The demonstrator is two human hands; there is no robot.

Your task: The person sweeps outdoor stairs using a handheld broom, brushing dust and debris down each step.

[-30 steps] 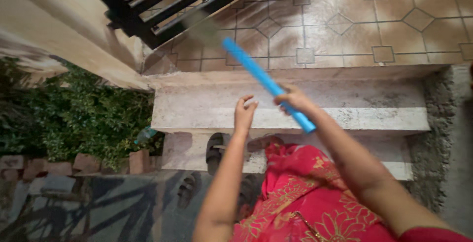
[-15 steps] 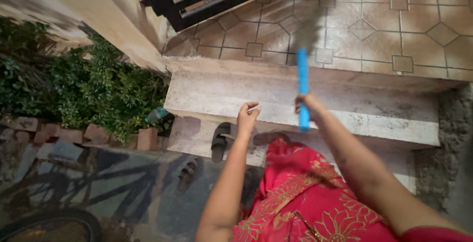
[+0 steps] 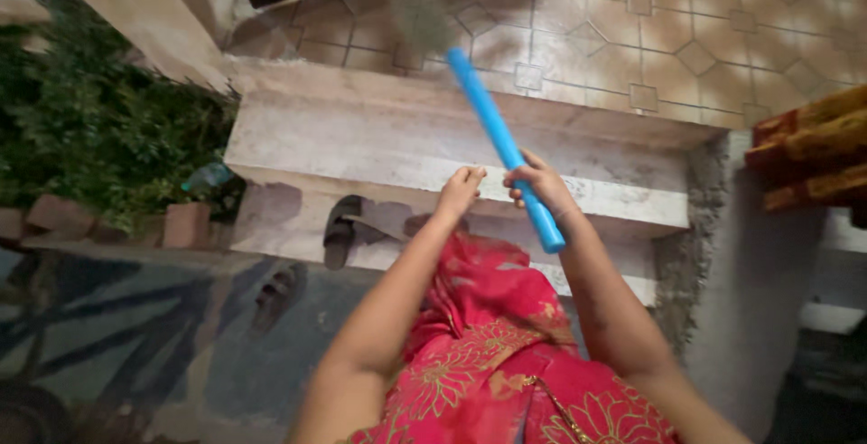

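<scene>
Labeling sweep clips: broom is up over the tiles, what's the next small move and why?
Probably a short stroke drawing the bristles across the tiled floor toward the top step. The right hand grips the blue broom handle, the blurred head sits over the tiles, and the left hand hangs free beside it.

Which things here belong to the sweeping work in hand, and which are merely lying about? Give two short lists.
In use:
- blue-handled broom, gripped by the right hand
- left hand, close beside the handle
- stone step
- tiled floor, under the blurred broom head

Lying about:
- dark sandals
- green shrub
- bricks
- bottle by the shrub
</scene>
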